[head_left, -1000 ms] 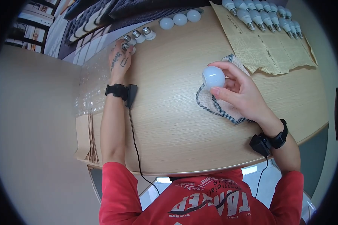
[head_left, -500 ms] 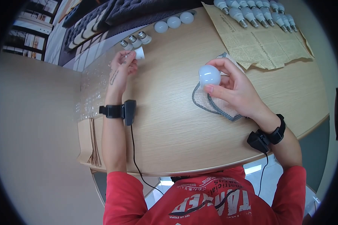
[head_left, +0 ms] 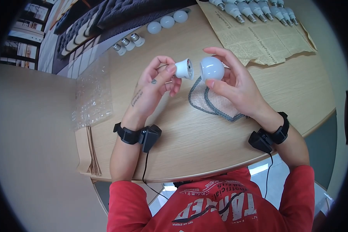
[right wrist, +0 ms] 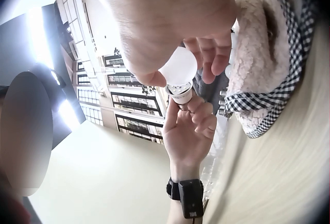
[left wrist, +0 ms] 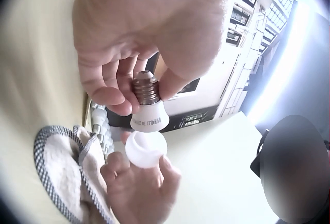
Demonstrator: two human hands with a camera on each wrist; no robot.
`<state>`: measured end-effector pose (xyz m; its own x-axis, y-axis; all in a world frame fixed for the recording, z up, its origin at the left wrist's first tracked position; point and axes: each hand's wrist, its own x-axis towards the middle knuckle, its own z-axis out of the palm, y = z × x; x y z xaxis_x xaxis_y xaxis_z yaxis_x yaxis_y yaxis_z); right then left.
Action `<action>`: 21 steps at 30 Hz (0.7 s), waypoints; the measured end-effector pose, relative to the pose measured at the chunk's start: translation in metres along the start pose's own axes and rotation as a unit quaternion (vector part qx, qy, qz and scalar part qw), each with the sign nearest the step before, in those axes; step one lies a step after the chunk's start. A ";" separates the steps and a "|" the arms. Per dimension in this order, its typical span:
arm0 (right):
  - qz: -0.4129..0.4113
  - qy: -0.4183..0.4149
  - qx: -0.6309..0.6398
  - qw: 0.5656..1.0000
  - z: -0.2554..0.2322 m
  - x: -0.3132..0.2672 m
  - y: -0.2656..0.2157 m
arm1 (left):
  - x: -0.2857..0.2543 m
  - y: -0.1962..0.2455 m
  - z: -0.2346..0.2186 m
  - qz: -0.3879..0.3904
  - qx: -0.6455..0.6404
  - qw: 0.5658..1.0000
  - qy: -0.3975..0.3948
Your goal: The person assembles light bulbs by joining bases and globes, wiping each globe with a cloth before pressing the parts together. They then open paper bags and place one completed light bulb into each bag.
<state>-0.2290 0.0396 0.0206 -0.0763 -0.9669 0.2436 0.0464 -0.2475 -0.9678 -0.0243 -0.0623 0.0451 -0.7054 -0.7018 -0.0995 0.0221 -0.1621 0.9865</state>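
Note:
My left hand (head_left: 150, 87) pinches a white bulb base (head_left: 183, 69) by its metal screw end, its wide end facing right. In the left wrist view the screw thread (left wrist: 146, 88) shows between thumb and fingers. My right hand (head_left: 241, 85) holds a round white bulb cover (head_left: 212, 68) between thumb and fingers, its opening towards the base. A small gap separates the two parts in the head view. Under the right hand lies a pale cloth (head_left: 212, 99) with a checked edge.
Three bases (head_left: 128, 44) and three round covers (head_left: 167, 22) stand along the table's back edge. Several whole bulbs (head_left: 249, 11) lie on printed brown paper (head_left: 251, 42) at back right. Clear bubble wrap (head_left: 91, 96) and folded brown paper (head_left: 89, 154) are at left.
My left hand has lifted a base from the row at back left and brought it right, close to the cover. The right hand still holds the cover, with little movement.

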 end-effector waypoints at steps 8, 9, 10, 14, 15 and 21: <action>0.011 -0.035 -0.070 0.997 -0.004 -0.002 -0.007 | 0.000 -0.004 0.021 -0.001 0.009 1.000 -0.012; 0.006 -0.036 -0.076 0.996 -0.004 -0.002 -0.006 | -0.001 -0.003 0.025 0.000 0.003 1.000 -0.009; 0.001 -0.037 -0.081 0.996 -0.003 -0.002 -0.005 | -0.003 -0.002 0.029 0.001 -0.002 1.000 -0.004; -0.010 -0.053 -0.090 0.994 -0.003 -0.005 -0.006 | -0.008 -0.001 0.040 0.017 -0.019 1.000 -0.006; -0.002 -0.059 -0.079 0.995 -0.003 -0.006 -0.008 | -0.008 0.000 0.042 0.025 -0.003 1.000 0.000; -0.091 -0.041 -0.106 0.989 0.005 -0.008 -0.004 | -0.017 0.000 0.055 0.059 0.091 0.993 0.051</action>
<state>-0.2238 0.0479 0.0224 0.0166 -0.9111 0.4118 -0.1713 -0.4083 -0.8966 -0.0519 -0.0121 0.0536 -0.6302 -0.7763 0.0146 -0.0346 0.0468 0.9983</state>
